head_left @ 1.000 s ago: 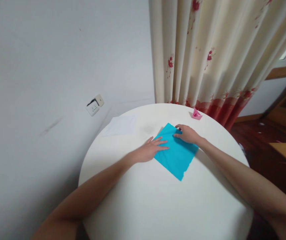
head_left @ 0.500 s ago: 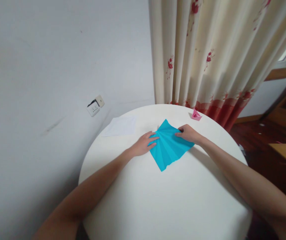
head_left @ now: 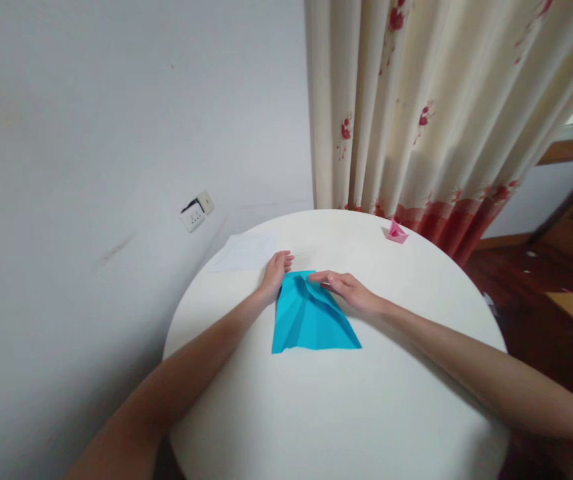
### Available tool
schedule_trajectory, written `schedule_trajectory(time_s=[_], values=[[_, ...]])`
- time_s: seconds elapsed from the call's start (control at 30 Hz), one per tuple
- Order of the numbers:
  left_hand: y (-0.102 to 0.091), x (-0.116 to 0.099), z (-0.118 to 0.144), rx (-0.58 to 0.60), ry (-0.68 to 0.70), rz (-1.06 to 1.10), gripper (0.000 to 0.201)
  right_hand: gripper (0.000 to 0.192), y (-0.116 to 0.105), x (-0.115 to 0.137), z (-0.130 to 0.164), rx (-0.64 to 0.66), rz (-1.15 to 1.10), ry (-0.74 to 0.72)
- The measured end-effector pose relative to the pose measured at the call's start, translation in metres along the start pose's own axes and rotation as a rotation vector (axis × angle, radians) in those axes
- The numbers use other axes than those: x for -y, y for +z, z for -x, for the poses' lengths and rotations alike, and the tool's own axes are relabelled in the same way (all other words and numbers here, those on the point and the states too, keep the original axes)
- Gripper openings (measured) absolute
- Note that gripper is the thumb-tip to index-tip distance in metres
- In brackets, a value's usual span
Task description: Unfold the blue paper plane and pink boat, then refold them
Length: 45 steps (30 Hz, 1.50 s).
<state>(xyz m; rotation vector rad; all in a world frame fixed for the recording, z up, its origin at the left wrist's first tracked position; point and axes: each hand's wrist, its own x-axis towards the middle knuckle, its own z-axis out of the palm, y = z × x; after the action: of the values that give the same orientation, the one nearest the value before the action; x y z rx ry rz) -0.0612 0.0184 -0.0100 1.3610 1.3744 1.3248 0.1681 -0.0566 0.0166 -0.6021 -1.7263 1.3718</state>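
Both grips lie flat and released on the blue paper (head_left: 312,315): my left hand (head_left: 275,272) presses its upper left corner, my right hand (head_left: 347,291) rests along its upper right edge. I see the paper mid-tabletop (head_left: 346,413), with wide bare room toward me. Just beyond my left hand lies a white sheet (head_left: 245,252); a pink folded piece (head_left: 396,232) sits near the far rim.

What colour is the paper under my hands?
Bright turquoise blue paper, creased, seen in the head view.
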Motion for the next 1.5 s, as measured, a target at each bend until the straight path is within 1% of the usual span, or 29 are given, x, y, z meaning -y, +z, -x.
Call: schedule_trajectory(time_s=[0.1,0.17,0.23,0.33,0.37,0.4,0.43,0.47,0.53,0.6,0.63,0.67,0.73,0.77,0.8,0.83,0.87,0.93,1.03,1.1,1.13,1.2,1.3,1.4,1.5], values=[[0.003,-0.002,0.005,0.001,0.012,0.017,0.051,0.047,0.015,-0.007,0.0,-0.117,0.096,-0.093],[0.006,-0.005,0.009,0.013,0.033,-0.012,0.051,0.037,0.017,-0.007,-0.001,-0.194,0.155,-0.134],[0.007,-0.009,0.012,0.039,0.059,-0.099,0.05,0.03,0.013,-0.007,-0.001,-0.261,0.208,-0.138],[0.004,-0.015,0.013,0.081,0.115,-0.337,0.041,0.031,0.002,-0.007,-0.005,-0.445,0.325,-0.057],[0.0,-0.018,0.012,0.089,0.125,-0.398,0.037,0.033,-0.003,-0.007,-0.006,-0.495,0.374,-0.007],[-0.005,-0.02,0.012,0.097,0.128,-0.445,0.035,0.036,-0.008,-0.007,-0.006,-0.513,0.424,0.052],[-0.011,-0.023,0.012,0.109,0.12,-0.483,0.036,0.039,-0.013,-0.005,-0.007,-0.487,0.475,0.116],[-0.017,-0.026,0.012,0.127,0.107,-0.522,0.04,0.043,-0.018,-0.003,-0.007,-0.427,0.528,0.182],[-0.03,-0.031,0.011,0.204,0.072,-0.706,0.051,0.049,-0.026,0.006,-0.005,-0.285,0.614,0.314],[-0.04,-0.035,0.011,0.268,0.046,-0.823,0.054,0.052,-0.034,0.017,0.0,-0.176,0.668,0.425],[-0.042,-0.036,0.011,0.282,0.04,-0.834,0.053,0.052,-0.037,0.022,0.003,-0.113,0.683,0.465],[-0.043,-0.037,0.011,0.29,0.036,-0.817,0.052,0.052,-0.04,0.027,0.005,-0.027,0.696,0.497],[-0.043,-0.038,0.012,0.322,0.01,-0.712,0.05,0.049,-0.045,0.035,0.01,0.172,0.678,0.535],[-0.041,-0.039,0.013,0.361,-0.012,-0.637,0.051,0.045,-0.047,0.037,0.012,0.236,0.67,0.547],[-0.04,-0.04,0.014,0.407,-0.033,-0.559,0.053,0.041,-0.05,0.038,0.013,0.267,0.671,0.555],[-0.038,-0.041,0.015,0.451,-0.051,-0.485,0.055,0.037,-0.052,0.038,0.013,0.261,0.677,0.555],[-0.037,-0.042,0.017,0.488,-0.057,-0.424,0.056,0.034,-0.054,0.039,0.013,0.226,0.68,0.549],[-0.033,-0.045,0.021,0.523,-0.04,-0.349,0.054,0.029,-0.059,0.04,0.012,0.11,0.65,0.521],[-0.023,-0.046,0.029,0.525,-0.014,-0.336,0.04,0.027,-0.063,0.045,0.009,-0.111,0.565,0.516],[-0.014,-0.043,0.034,0.508,-0.015,-0.357,0.031,0.031,-0.063,0.049,0.007,-0.201,0.503,0.525],[-0.01,-0.042,0.036,0.495,-0.02,-0.364,0.029,0.034,-0.062,0.051,0.007,-0.215,0.459,0.52],[-0.002,-0.038,0.04,0.472,-0.036,-0.356,0.026,0.039,-0.058,0.053,0.007,-0.203,0.368,0.492],[0.006,-0.036,0.045,0.449,-0.058,-0.312,0.024,0.038,-0.049,0.053,0.007,-0.198,0.299,0.463],[0.009,-0.039,0.047,0.434,-0.069,-0.285,0.023,0.032,-0.041,0.05,0.006,-0.232,0.282,0.435],[0.009,-0.041,0.047,0.426,-0.08,-0.256,0.025,0.033,-0.037,0.051,0.004,-0.282,0.27,0.434]])
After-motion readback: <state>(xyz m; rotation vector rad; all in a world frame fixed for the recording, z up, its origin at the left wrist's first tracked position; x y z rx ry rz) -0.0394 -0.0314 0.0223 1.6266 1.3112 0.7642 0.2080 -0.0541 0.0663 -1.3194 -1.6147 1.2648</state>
